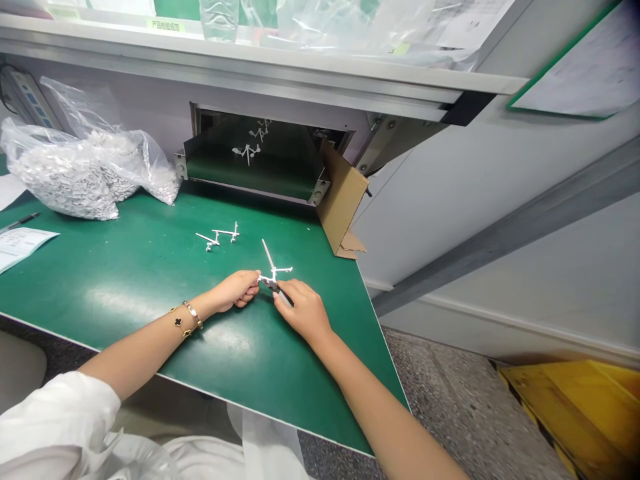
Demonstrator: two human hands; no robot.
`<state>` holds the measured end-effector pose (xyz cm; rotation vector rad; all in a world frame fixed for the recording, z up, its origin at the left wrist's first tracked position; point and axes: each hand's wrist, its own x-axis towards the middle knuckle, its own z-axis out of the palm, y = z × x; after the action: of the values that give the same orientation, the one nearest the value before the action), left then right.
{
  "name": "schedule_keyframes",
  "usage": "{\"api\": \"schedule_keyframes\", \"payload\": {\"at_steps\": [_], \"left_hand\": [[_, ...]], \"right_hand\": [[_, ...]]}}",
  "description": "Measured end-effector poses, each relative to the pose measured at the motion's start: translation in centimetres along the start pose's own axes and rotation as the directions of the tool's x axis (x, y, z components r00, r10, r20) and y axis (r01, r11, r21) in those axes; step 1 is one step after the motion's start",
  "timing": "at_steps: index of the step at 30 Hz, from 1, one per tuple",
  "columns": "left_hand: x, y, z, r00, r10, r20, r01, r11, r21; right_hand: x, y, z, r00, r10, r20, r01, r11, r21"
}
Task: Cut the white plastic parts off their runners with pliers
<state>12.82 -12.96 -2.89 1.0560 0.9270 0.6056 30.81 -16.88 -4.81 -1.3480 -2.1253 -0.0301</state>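
Note:
My left hand (237, 291) is closed, its fingertips pinching one end of a branched white plastic sprue (274, 272). Gripped in my right hand (303, 309) is a pair of nippers (276, 289), with its jaws at the sprue close to my left fingertips. Whether the jaws are fully closed is too small to tell. One long arm of the sprue points away from me and a shorter one points right. Farther back on the green table lie two more white sprues, a left one (210, 241) and a right one (233, 232).
A dark conveyor belt (220, 167) comes through a wall opening, carrying white sprues (247, 154). Bags of small white parts (65, 177) stand at the left. A cardboard flap (343, 200) edges the belt's right side. A metal shelf (250, 57) hangs above the green table (150, 267).

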Motion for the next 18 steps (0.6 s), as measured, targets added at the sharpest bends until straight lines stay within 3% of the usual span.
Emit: {"api": "schedule_keyframes", "payload": {"at_steps": [8,18], "left_hand": [[-0.19,0.7,-0.33,0.994,-0.074,-0.077,0.077,0.997,0.029],[-0.46,0.98,-0.32,0.996,-0.077,-0.044,0.078,0.997,0.027]], "right_hand": [[-0.14,-0.37,0.41,0.996,0.075,0.043,-0.074,0.997,-0.017],[-0.09,-0.4,0.39,0.996,0.079,-0.036,-0.079,0.997,0.0]]}}
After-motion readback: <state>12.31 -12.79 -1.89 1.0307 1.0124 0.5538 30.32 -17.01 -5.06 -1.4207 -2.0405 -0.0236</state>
